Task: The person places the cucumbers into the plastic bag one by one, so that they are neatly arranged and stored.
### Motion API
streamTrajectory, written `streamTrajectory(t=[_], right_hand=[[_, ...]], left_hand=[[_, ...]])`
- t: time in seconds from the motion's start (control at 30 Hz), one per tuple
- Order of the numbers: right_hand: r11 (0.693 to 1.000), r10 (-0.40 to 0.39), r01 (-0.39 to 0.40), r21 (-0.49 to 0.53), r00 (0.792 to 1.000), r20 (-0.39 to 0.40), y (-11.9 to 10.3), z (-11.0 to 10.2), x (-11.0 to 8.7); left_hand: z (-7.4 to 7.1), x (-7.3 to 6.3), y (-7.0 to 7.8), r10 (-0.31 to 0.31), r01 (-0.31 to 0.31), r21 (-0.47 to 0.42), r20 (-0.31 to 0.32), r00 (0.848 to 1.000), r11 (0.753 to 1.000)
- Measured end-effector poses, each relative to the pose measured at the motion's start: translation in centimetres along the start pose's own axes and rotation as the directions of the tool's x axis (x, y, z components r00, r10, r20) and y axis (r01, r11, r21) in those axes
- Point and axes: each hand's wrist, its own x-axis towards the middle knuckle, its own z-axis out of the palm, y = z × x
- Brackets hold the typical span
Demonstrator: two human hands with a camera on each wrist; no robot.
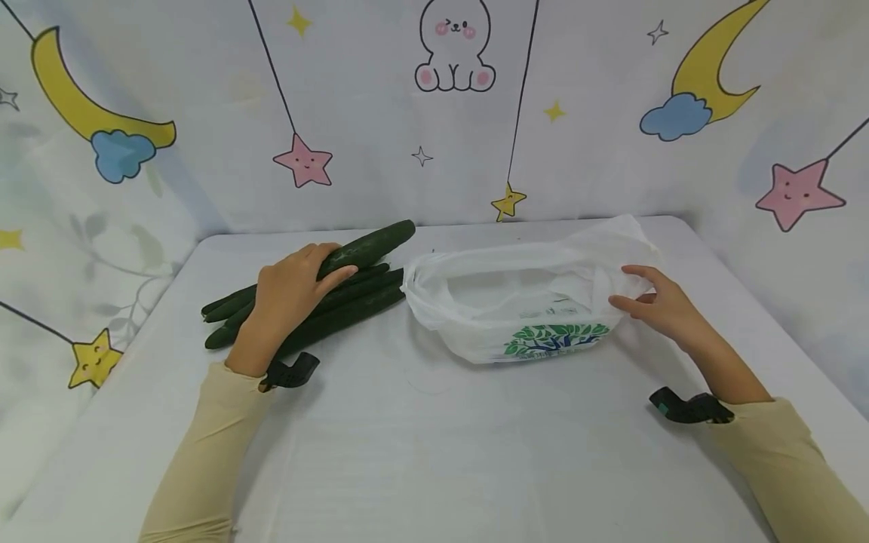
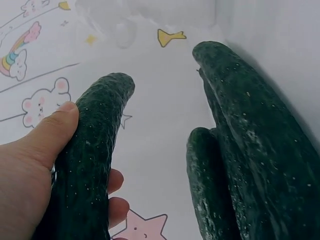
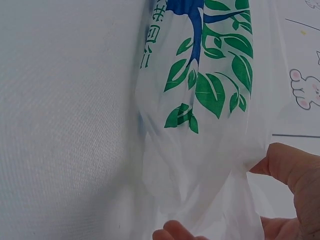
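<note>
One white, leaf-printed plastic bag (image 1: pixel 475 343) gapes, right fingers (image 1: pixel 643 274) pinching its end; left fingers (image 2: pixel 54 127) grip a long, bumpy dark-green cucumber (image 2: pixel 95 135).

soft, even light fills the head view, with faint shadows on the bench (image 1: pixel 434 452); both wrist views are dimmer and greyer, small glints dotting the cucumbers (image 2: pixel 260 145).

Behind the white table (image 1: pixel 434 452), a backdrop (image 1: pixel 380 98) shows moons (image 1: pixel 61 87), stars (image 1: pixel 304 161), perhaps faint leaves (image 1: pixel 95 225).
</note>
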Motion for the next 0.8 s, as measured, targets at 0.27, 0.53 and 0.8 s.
streamTrajectory(t=[0.27, 0.53, 0.8], right_hand=[[1.000, 0.012, -0.012, -0.006, 1.000, -0.008, -0.1, -0.1, 0.0], [1.000, 0.019, -0.019, 0.006, 1.000, -0.024, -0.3, -0.4, -0.2], [1.000, 0.017, -0.017, 0.008, 0.999, -0.031, -0.4, -0.5, -0.3]], left_hand=[[-0.2, 1.0, 0.9, 0.044, -0.044, 0.008, -0.042, 0.998, 0.999], [-0.5, 2.3, 2.1, 0.073, -0.072, 0.025, -0.064, 0.995, 0.997], [-0.6, 3.3, 3.6, 0.072, -0.072, 0.007, -0.043, 0.996, 0.997]])
